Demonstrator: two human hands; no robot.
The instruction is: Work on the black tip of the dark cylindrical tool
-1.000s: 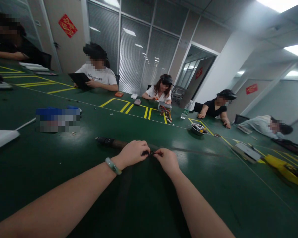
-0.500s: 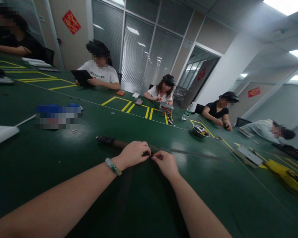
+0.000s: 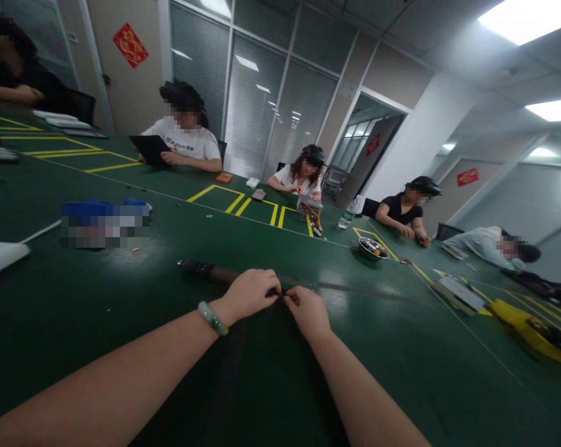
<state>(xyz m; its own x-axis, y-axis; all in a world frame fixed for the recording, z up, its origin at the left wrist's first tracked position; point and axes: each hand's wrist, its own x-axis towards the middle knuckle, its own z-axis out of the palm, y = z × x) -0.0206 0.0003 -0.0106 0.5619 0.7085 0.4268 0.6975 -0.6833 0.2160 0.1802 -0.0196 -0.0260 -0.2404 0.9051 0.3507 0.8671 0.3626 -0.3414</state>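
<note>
My left hand (image 3: 248,293), with a pale green bead bracelet (image 3: 212,317) on its wrist, and my right hand (image 3: 308,312) meet over the green table. Between their fingertips they pinch a small black part (image 3: 284,293), too small to identify. A dark cable (image 3: 355,286) runs along the tabletop behind my hands. To the left of my left hand lies a thicker black and brown tube (image 3: 210,272) on the same line. My forearms hide the table nearest me.
A pixelated blue and white object (image 3: 104,225) and a white sheet (image 3: 0,259) lie to the left. Further along stand a steel bowl (image 3: 372,248) and a water bottle (image 3: 349,213). A yellow object (image 3: 527,324) lies right. Several people sit around the table.
My hands still pinch the small black part, and they sit a little lower in the view. The room has shifted slightly as my head turned.
</note>
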